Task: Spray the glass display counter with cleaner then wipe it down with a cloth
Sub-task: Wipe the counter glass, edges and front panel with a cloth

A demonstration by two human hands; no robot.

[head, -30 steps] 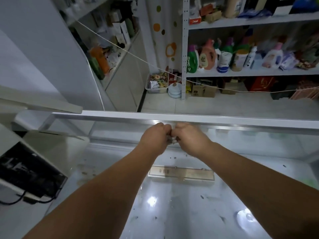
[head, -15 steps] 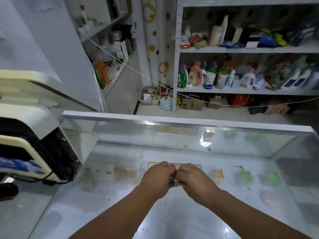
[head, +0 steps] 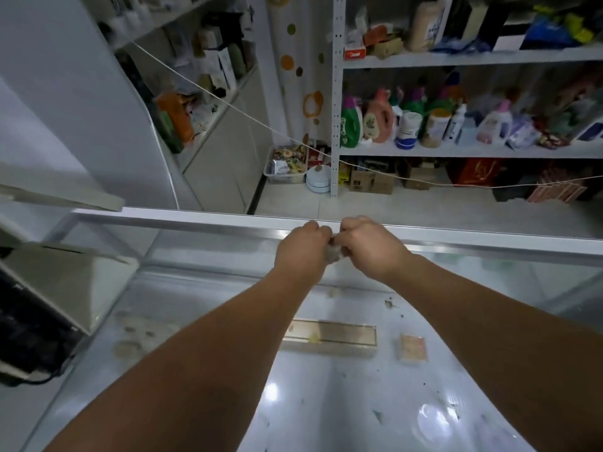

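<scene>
The glass display counter (head: 208, 223) stretches across the view, its white metal rim along the far edge and dark specks scattered over the top. Both arms reach out over the glass. My left hand (head: 301, 251) and my right hand (head: 370, 247) meet near the far rim, fingers closed together on a small crumpled greyish cloth (head: 333, 252). Most of the cloth is hidden between the hands. No spray bottle is in view.
A cash register or scale (head: 39, 314) stands at the counter's left end. A flat tan box (head: 329, 336) and a small packet (head: 412, 347) show through the glass. Beyond are shelves of detergent bottles (head: 378, 119), a string (head: 228, 107) and floor boxes.
Half a second ago the hands were pulled back toward me at mid-counter; now they are out at the far rim again, still clasped on the cloth. The view has tilted down.
</scene>
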